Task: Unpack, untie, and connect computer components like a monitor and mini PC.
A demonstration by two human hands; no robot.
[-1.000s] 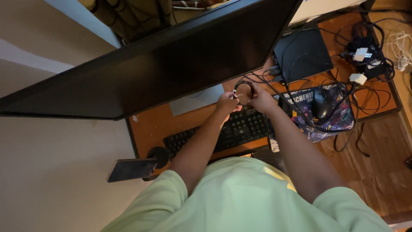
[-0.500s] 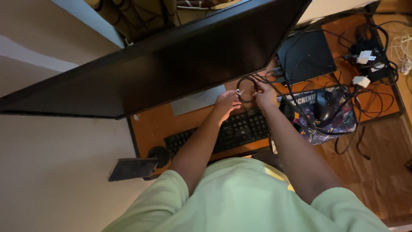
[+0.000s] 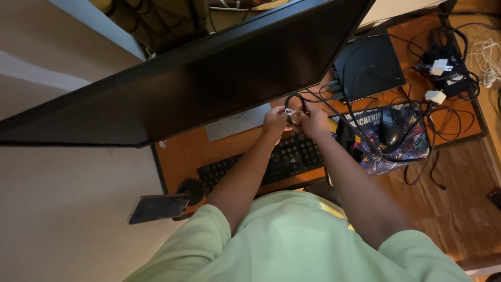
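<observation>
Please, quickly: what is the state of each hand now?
Left hand: closed on the black cable, at its white end.
Right hand: closed on the same cable loop.

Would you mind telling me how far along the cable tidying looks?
Done: one black cable loop is coiled. In hand: left hand and right hand pinch it with a white tie. Left: tangled cables still sprawl over the desk by the mouse.

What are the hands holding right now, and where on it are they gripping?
Both the left hand and right hand hold a looped black cable at the bottom of its loop, where a small white tie sits.
</observation>
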